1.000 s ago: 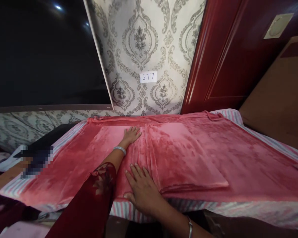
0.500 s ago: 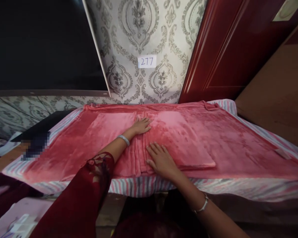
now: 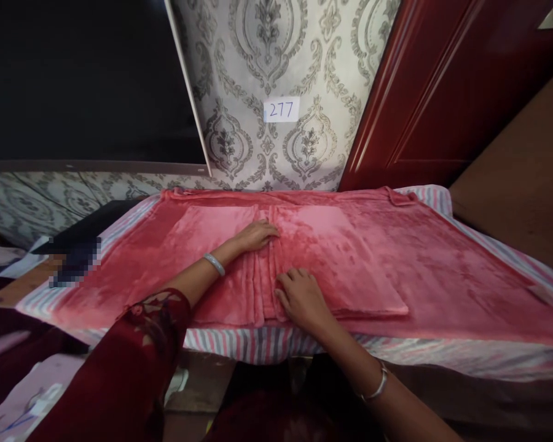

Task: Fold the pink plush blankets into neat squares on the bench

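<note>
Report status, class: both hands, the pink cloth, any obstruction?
Left hand resting on pleats, far end. Right hand curled on pleats, near edge. Pink cloth spread flat over striped cover. Nothing blocks the hands.

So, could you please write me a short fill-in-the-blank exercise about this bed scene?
1. The small white paper label on the patterned wallpaper reads ____.
2. The left hand and the right hand both lie on the folded pink plush blanket, and the one nearer the wall is the ____ hand.
3. The bed sheet under the blanket has a ____ pattern.
Missing words: 277; left; striped.
</note>
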Demonstrator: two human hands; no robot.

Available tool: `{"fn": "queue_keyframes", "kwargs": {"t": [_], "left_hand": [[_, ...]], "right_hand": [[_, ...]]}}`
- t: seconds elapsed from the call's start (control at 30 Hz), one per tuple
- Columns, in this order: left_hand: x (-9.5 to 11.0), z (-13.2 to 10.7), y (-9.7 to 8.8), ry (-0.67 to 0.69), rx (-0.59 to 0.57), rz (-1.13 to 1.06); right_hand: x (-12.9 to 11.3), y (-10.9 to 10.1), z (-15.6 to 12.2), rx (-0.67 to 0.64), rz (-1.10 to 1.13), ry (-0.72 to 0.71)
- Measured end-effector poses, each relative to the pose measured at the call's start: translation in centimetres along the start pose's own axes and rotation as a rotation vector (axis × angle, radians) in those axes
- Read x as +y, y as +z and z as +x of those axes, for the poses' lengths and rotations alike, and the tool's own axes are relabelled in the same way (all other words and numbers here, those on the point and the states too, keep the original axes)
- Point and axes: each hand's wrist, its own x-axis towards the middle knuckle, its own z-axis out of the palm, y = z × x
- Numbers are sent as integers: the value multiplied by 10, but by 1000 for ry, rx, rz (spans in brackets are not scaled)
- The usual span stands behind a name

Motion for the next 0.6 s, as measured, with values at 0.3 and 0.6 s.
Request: {"fn": "queue_keyframes", "kwargs": {"t": [0.3, 0.6], "left_hand": [[8, -1, -2, -77, -18, 67], [18, 18, -11, -199, 58, 83]], "right_hand": [[13, 16, 11, 222, 341, 13], [13, -1, 15, 131, 232, 36]]}}
